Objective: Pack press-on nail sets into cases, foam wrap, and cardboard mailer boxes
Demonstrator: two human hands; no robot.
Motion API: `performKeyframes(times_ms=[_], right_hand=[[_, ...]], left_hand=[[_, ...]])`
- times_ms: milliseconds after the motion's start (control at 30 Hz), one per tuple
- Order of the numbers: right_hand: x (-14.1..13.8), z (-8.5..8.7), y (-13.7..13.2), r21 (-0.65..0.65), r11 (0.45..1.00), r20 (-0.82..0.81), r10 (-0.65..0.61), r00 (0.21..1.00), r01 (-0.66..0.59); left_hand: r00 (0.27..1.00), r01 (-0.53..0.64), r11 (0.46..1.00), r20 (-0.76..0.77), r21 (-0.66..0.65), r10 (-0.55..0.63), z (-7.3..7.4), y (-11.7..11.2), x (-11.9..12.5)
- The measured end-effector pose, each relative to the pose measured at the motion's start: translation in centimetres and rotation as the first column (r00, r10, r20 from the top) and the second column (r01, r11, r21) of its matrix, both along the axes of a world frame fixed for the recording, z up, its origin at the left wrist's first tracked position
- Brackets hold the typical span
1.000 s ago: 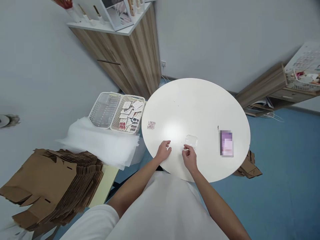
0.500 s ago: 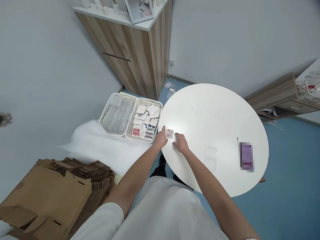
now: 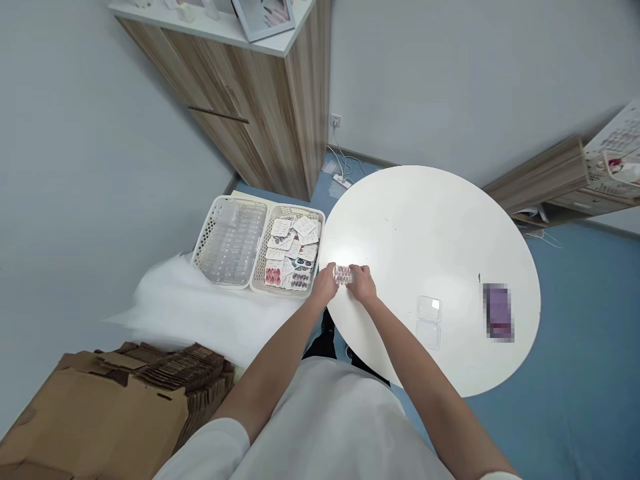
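A small card of press-on nails [image 3: 343, 275], reddish and dark with glossy highlights, is held between my two hands over the left edge of the white round table. My left hand [image 3: 324, 287] grips its left side, fingers closed. On the opposite side, my right hand [image 3: 362, 285] pinches the right edge. Whether the card still rests on the tabletop or is lifted I cannot tell. To the right lies an open clear plastic case [image 3: 429, 335], its two halves unfolded on the table.
Left of the table stand two white baskets: one [image 3: 204, 233] holds clear plastic cases, the other [image 3: 323, 219] a pile of nail cards [image 3: 293, 250]. A blurred purple object [image 3: 499, 312] lies at the table's right. Flattened cardboard boxes [image 3: 100, 413] are stacked at lower left.
My fingers have closed in on the nail card from both sides; before, my left index finger stretched along it and my right fingertips were spread beside it. The view has shifted slightly.
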State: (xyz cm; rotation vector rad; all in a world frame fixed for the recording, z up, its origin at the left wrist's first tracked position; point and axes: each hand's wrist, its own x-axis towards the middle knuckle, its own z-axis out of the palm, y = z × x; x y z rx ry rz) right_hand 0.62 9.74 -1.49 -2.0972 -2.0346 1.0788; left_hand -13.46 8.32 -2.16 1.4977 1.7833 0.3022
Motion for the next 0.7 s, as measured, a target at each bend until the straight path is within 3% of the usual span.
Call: performKeyframes(times_ms=[200, 400, 567, 700], right_hand=[[0.1, -0.4, -0.1, 0.02, 0.999, -0.036, -0.035, 0.999, 0.035], [0.9, -0.8, -1.1, 0.105, 0.992, -0.246, -0.046, 0.968, 0.074], [3.0, -0.5, -2.7, 0.108, 0.986, -0.407, -0.071, 0.911, 0.126], [5.6, 0.8, -4.5, 0.129, 0.986, -0.448, -0.037, 0.893, 0.106]], left_hand=[[0.999, 0.037, 0.998, 0.023, 0.043, -0.038, 0.1, -0.6, -0.2], [0.985, 0.126, 0.99, 0.109, 0.07, -0.133, -0.1, -1.1, -0.8], [0.96, 0.187, 0.973, 0.186, 0.135, -0.21, 0.3, -1.5, -0.4], [0.932, 0.229, 0.96, 0.248, 0.162, -0.264, 1.5, -2.1, 0.7]])
